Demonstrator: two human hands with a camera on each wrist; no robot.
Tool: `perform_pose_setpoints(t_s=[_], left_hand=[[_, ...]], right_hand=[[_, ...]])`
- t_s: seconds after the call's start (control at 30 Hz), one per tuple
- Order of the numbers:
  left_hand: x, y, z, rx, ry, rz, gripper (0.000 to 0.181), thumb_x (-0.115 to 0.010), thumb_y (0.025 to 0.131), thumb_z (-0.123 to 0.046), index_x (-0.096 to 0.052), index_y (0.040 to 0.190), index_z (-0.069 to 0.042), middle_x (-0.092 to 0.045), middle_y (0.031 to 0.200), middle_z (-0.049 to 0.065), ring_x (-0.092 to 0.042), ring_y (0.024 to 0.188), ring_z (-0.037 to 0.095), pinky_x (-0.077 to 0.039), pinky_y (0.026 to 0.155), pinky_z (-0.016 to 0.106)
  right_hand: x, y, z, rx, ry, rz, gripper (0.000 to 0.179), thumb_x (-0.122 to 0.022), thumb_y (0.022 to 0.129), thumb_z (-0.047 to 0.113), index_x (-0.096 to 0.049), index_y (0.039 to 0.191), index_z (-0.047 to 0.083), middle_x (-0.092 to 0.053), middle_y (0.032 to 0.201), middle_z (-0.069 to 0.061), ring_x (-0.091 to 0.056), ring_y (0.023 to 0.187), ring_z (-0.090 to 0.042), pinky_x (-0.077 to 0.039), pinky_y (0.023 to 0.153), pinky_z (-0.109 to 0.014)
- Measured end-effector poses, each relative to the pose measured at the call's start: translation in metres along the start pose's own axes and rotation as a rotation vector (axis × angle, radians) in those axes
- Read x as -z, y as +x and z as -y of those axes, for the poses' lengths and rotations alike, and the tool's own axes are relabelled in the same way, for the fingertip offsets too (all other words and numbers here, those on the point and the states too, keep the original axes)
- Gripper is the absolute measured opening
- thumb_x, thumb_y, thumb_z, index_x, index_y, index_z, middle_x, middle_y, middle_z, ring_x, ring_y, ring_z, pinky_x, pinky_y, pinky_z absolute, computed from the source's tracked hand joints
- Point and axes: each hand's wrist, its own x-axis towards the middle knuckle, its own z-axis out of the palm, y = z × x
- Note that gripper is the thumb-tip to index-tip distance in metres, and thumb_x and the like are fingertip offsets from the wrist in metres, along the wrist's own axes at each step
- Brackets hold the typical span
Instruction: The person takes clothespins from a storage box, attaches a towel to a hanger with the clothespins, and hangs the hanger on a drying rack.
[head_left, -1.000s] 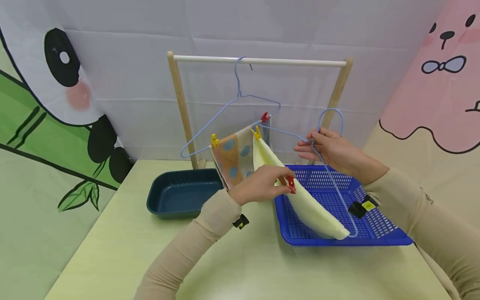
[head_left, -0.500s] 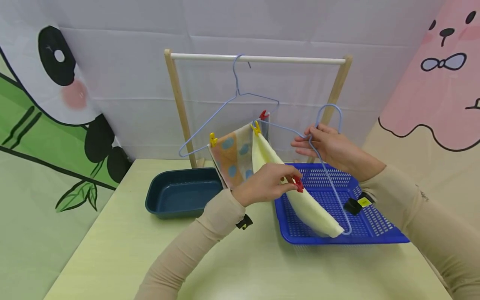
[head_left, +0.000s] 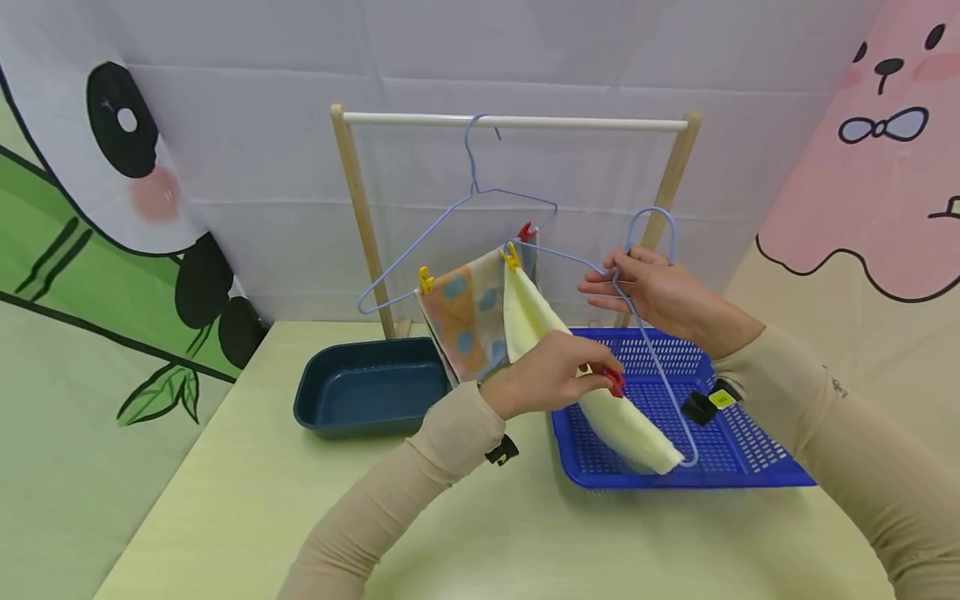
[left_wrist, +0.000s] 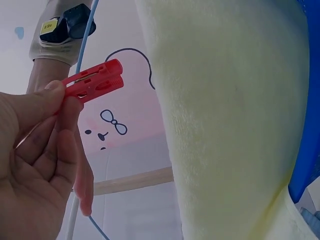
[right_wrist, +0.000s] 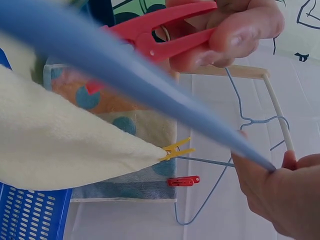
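Note:
My left hand (head_left: 551,371) pinches a red clothespin (left_wrist: 95,80) between thumb and fingers, in front of the pale yellow towel (head_left: 630,437). In the right wrist view the pin's handles are between the fingertips. My right hand (head_left: 671,300) holds a blue wire hanger (head_left: 655,354) just below its hook, with some fingers extended. A yellow clothespin (head_left: 512,256) fastens one end of the towel to the hanger's far corner. The towel slopes down along the hanger over the blue basket, its other end beside the near corner.
A rack's white bar (head_left: 592,124) carries another blue hanger (head_left: 442,218) with a dotted towel (head_left: 472,321), clipped by yellow and red clothespins. On the table (head_left: 450,533) stand a dark teal basin (head_left: 352,431) at left and a blue perforated basket (head_left: 660,481) at right.
My left hand has moved right along the yellow towel with the red clothespin. My right hand and its hanger have shifted slightly left.

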Motion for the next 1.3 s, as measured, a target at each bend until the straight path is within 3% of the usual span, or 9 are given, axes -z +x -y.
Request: perform_pose_setpoints(t_s=[0.23,0.43,0.6,0.9,1.3], left_hand=[[-0.008,0.005,-0.005,-0.054,-0.036,0.023,0.009,-0.069,0.086,-0.005,-0.071,0.095,-0.006,-0.07,0.089,-0.001,-0.061,0.08,0.006,-0.043,0.073,0.012],[-0.015,0.012,-0.011,-0.104,-0.043,0.08,0.008,-0.067,0.087,-0.006,-0.072,0.094,-0.006,-0.07,0.088,-0.002,-0.061,0.079,0.006,-0.042,0.073,0.012],[-0.018,0.015,-0.016,-0.104,-0.053,0.144,0.008,-0.067,0.088,-0.005,-0.072,0.093,-0.006,-0.07,0.089,0.0,-0.062,0.081,0.005,-0.042,0.074,0.01],[-0.024,0.021,-0.021,-0.133,-0.052,0.197,0.007,-0.065,0.089,-0.006,-0.072,0.093,-0.007,-0.07,0.088,-0.002,-0.061,0.081,0.001,-0.041,0.075,0.009],[-0.031,0.029,-0.024,-0.128,0.018,0.277,0.009,-0.063,0.091,-0.012,-0.071,0.094,-0.011,-0.069,0.091,-0.005,-0.06,0.083,-0.001,-0.039,0.078,0.009]], right_hand=[[0.004,0.001,-0.001,0.003,-0.004,0.026,0.023,-0.029,0.103,0.016,-0.041,0.102,-0.003,-0.054,0.106,-0.019,-0.063,0.102,-0.027,-0.047,0.089,-0.035],[0.004,0.001,-0.002,0.005,-0.013,0.025,0.021,-0.032,0.103,0.015,-0.042,0.101,-0.004,-0.054,0.105,-0.02,-0.062,0.104,-0.028,-0.047,0.089,-0.035],[0.004,0.002,-0.001,0.008,-0.024,0.025,0.022,-0.033,0.103,0.016,-0.041,0.102,-0.005,-0.053,0.106,-0.02,-0.062,0.104,-0.028,-0.047,0.09,-0.036],[0.003,0.003,-0.002,0.004,-0.044,0.026,0.024,-0.032,0.104,0.017,-0.039,0.103,-0.006,-0.052,0.107,-0.02,-0.062,0.104,-0.028,-0.047,0.089,-0.035],[0.003,0.003,-0.001,-0.001,-0.032,0.041,0.024,-0.034,0.103,0.018,-0.039,0.103,-0.005,-0.051,0.107,-0.02,-0.062,0.105,-0.028,-0.048,0.088,-0.034]])
